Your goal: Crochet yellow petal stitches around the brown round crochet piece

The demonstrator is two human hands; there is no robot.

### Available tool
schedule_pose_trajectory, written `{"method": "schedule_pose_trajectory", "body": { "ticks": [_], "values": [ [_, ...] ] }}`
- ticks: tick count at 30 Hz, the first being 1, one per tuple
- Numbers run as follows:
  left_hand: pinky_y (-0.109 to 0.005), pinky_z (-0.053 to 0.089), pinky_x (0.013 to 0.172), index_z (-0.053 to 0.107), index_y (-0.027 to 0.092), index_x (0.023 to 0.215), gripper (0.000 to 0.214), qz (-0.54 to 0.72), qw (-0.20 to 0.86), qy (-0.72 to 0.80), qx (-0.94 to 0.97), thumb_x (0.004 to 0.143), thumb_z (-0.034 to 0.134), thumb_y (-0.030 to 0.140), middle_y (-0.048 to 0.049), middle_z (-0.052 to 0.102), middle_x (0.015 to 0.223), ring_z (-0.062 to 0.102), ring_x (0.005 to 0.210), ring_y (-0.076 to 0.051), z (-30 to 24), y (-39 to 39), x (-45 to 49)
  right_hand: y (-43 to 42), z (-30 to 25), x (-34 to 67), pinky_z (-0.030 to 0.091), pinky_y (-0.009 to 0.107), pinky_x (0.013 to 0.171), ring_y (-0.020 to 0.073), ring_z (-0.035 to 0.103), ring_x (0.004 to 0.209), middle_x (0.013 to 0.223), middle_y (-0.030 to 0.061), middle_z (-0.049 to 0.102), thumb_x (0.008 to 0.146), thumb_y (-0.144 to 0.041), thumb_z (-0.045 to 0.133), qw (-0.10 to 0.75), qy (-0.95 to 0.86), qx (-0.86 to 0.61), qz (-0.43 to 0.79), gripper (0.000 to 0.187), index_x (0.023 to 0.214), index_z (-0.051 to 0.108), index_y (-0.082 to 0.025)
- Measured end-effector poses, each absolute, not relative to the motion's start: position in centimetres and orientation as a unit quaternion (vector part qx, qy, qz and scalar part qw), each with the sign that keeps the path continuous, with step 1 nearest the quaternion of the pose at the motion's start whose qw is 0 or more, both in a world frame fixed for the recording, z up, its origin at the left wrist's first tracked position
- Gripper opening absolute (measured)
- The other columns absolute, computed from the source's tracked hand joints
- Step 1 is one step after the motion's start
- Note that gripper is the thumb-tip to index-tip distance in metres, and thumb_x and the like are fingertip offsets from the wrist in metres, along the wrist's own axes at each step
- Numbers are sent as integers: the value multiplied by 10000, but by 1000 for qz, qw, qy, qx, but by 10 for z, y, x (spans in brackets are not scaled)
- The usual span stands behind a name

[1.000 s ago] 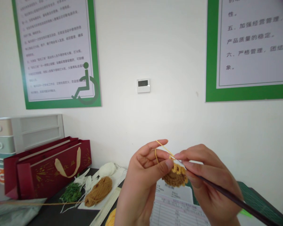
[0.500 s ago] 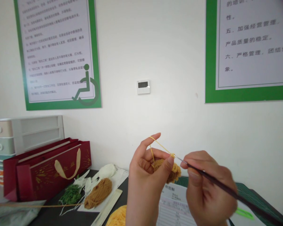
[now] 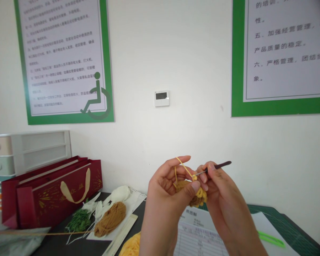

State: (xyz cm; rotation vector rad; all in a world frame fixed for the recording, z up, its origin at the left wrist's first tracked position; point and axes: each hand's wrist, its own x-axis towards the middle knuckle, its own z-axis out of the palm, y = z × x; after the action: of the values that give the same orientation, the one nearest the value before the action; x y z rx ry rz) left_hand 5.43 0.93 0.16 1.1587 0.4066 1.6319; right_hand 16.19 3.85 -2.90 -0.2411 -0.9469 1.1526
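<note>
My left hand (image 3: 166,192) pinches a small crochet piece (image 3: 200,195) in brown and yellow yarn between thumb and fingers. A yellow strand (image 3: 186,168) runs over its raised index finger down to the top of the piece. In my right hand (image 3: 220,188) is a crochet hook (image 3: 220,165) with a dark handle, the handle's end pointing up and right. The hook's metal tip meets the yellow loop at the top edge of the piece. My right fingertips are close against the piece; the fingers hide part of the hook.
A brown yarn skein (image 3: 110,218), green yarn (image 3: 79,219) and a yellow ball (image 3: 130,245) lie on the dark table near a ruler (image 3: 121,236). Printed sheets (image 3: 200,238) lie below my hands, a bright green plastic item (image 3: 271,239) to the right. Red gift bags (image 3: 53,192) stand left.
My right hand has turned over and moved in against the piece. The hook's handle, which pointed down to the right, now tilts up. My left hand has shifted slightly right and its index finger lowered.
</note>
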Motion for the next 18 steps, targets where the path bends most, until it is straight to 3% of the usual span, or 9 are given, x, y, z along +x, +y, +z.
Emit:
{"method": "schedule_pose_trajectory", "body": {
  "ticks": [6,13,16,18],
  "values": [
    [-202,533,711,778,169,1026,304,692,522,170,469,741,852,94,-10,743,778,682,720,-106,1,8,55,31,-26,158,467,207,567,109,503,631,680,-25,546,815,-452,799,731,-384,-147,546,322,721,623,-200],
    [-192,528,662,800,173,958,300,719,505,187,440,685,866,67,34,665,706,660,656,-96,0,6,57,31,-28,154,484,207,594,102,495,640,718,-22,549,920,-434,695,740,-444,-111,493,295,755,583,-216],
    [-180,506,628,804,176,996,335,720,486,205,452,683,865,74,37,645,701,622,634,-84,-1,5,58,34,-31,155,482,227,607,109,516,661,737,-28,554,990,-351,609,768,-515,-95,368,179,846,598,-245],
    [-165,484,602,799,175,1046,383,719,474,214,461,683,865,70,33,653,689,599,618,-76,-2,3,58,36,-34,162,485,258,615,127,563,712,783,-14,591,990,-216,591,782,-589,-91,182,76,966,649,-260]
  ]
}}
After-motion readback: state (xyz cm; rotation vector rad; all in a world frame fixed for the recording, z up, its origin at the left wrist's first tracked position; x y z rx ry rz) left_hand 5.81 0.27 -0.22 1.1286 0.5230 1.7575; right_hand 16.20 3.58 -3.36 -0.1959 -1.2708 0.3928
